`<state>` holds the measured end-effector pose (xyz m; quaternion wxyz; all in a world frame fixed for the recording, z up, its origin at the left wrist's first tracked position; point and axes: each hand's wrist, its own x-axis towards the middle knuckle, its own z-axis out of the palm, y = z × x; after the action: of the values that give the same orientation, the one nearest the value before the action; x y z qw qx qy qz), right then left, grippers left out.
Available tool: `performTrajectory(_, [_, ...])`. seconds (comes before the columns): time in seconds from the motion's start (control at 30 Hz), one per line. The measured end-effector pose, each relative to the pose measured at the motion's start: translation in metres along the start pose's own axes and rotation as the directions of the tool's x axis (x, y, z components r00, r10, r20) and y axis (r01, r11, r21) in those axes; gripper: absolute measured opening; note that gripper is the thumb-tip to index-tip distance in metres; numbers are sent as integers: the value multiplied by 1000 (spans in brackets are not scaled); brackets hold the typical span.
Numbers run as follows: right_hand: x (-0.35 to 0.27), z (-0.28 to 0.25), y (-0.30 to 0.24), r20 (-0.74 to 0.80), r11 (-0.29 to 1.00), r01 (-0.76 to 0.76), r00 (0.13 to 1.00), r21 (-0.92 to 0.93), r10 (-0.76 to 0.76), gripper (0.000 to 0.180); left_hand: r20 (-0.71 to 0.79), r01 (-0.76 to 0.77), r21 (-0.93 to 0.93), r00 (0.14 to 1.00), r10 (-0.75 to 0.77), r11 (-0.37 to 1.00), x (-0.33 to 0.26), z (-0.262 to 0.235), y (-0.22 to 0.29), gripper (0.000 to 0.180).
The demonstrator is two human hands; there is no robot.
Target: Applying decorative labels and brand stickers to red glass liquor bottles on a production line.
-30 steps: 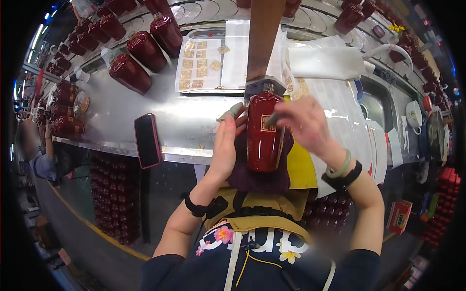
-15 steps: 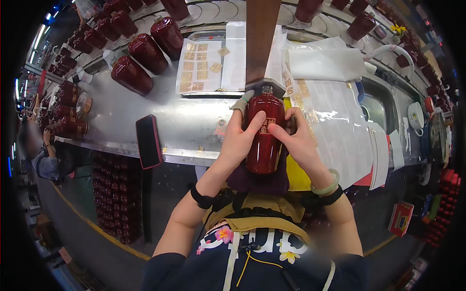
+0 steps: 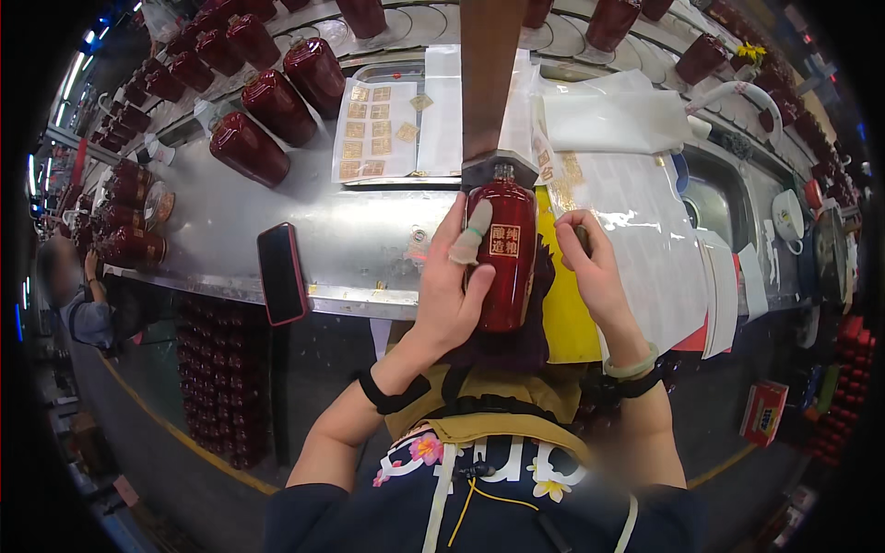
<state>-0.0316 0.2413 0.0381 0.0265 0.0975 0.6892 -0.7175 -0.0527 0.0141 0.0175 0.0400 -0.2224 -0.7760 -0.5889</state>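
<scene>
A dark red glossy bottle (image 3: 502, 286) lies neck-away in front of me, on a dark purple cloth (image 3: 537, 309) at the counter edge. A square gold label (image 3: 505, 241) sits on its upper face. My left hand (image 3: 452, 290) grips the bottle's left side, with a pale finger cot on one finger laid over the glass. Apart from the bottle, to its right, my right hand (image 3: 595, 272) is closed with fingers curled around a small dark thing (image 3: 583, 241) whose kind I cannot make out. Beyond the left hand, gold labels (image 3: 380, 129) lie on a white backing sheet.
A brown post (image 3: 486, 83) rises just beyond the bottle's neck. Several red bottles (image 3: 249, 147) stand back left, more on a conveyor (image 3: 415, 32). A phone (image 3: 282, 274) lies at the counter's front edge. White sheets (image 3: 636, 221) and a sink (image 3: 724, 194) are right. Another person (image 3: 88, 309) works far left.
My right hand has lifted off the bottle and moved right. My left thumb has come off the label, and the left hand now rests along the bottle's left side.
</scene>
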Motion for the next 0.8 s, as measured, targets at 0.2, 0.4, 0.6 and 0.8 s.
performTrajectory(0.2, [5,25,-29,-19,939,272,959,-208,-282,32,71,-158,394,987,142,905,-18,1,12,84])
performTrajectory(0.4, [13,19,-58,-131,830,370,879,-417,-458,31,191,-170,646,980,57,744,-6,8,47,97])
performTrajectory(0.6, [-7,-22,-51,-254,839,379,831,-391,-494,26,282,-134,499,959,-14,856,-8,-4,51,104])
performTrajectory(0.8, [-35,-52,-25,-426,936,233,842,-264,-330,16,85,-224,463,974,208,858,-37,11,20,108])
